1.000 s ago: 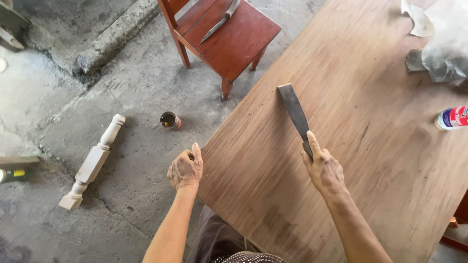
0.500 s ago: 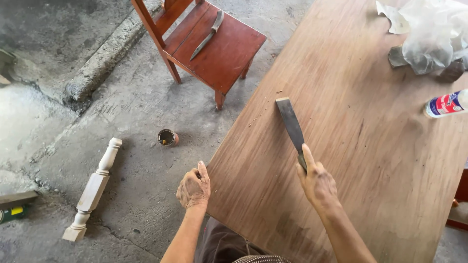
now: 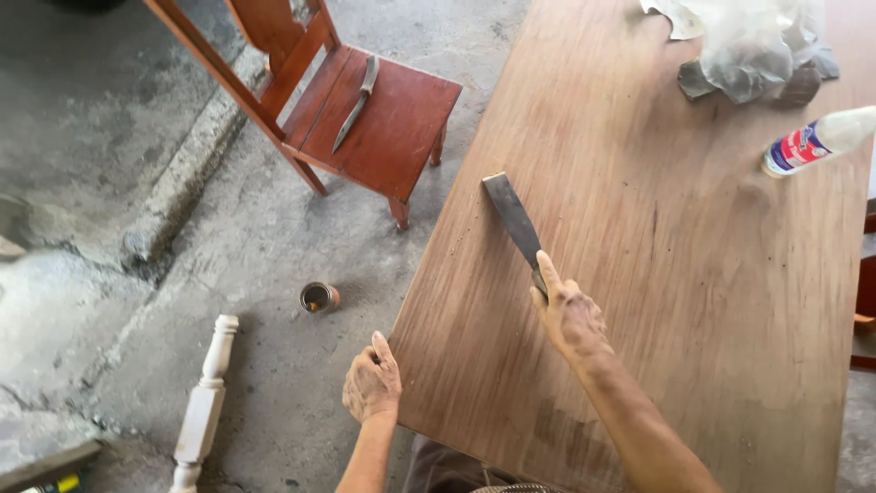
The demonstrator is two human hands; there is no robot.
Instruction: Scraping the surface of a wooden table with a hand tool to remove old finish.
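Concrete floor fills the left of the frame, with a white turned leg lying lower left and a small can just right of it. Upper middle, a red chair has a knife on its seat. Left hand is curled over the board edge at bottom centre. Right hand is wrapped tight around a scraper, blade flat on the board. Upper right: bottle and plastic bag.

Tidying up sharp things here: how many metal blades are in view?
2. One wide flat blade is held in the right hand on the wooden tabletop. One knife lies on the red chair. More may be hidden under the plastic bag.
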